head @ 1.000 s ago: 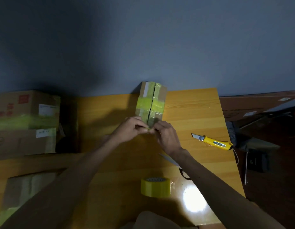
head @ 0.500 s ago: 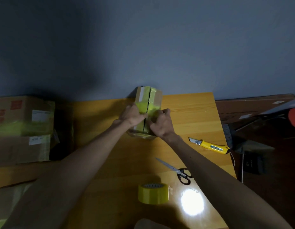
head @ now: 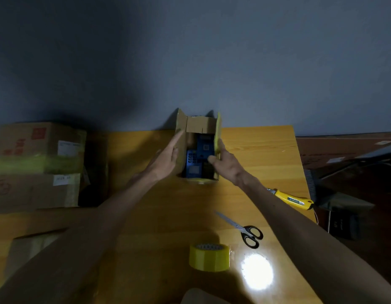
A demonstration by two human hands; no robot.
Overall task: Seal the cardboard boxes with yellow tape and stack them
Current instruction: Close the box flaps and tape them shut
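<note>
A small cardboard box (head: pixel 196 125) stands at the far middle of the wooden table (head: pixel 256 150), its top flaps spread apart and a blue item (head: pixel 199 159) showing inside. My left hand (head: pixel 166 159) lies with straight fingers against the outside of the left flap. My right hand (head: pixel 223 159) holds the right flap, which carries yellow tape, thumb inside and fingers outside. A roll of yellow tape (head: pixel 208 257) lies near the front edge of the table.
Black-handled scissors (head: pixel 245 232) lie right of the tape roll. A yellow utility knife (head: pixel 293 200) rests near the right table edge. Two taped cardboard boxes (head: pixel 36 163) are stacked at the left. A bright light reflection (head: pixel 257 272) shines on the table front.
The box flaps, held together a second ago, have been pulled apart and now stand open. Both hands moved from the middle seam to the outer flaps.
</note>
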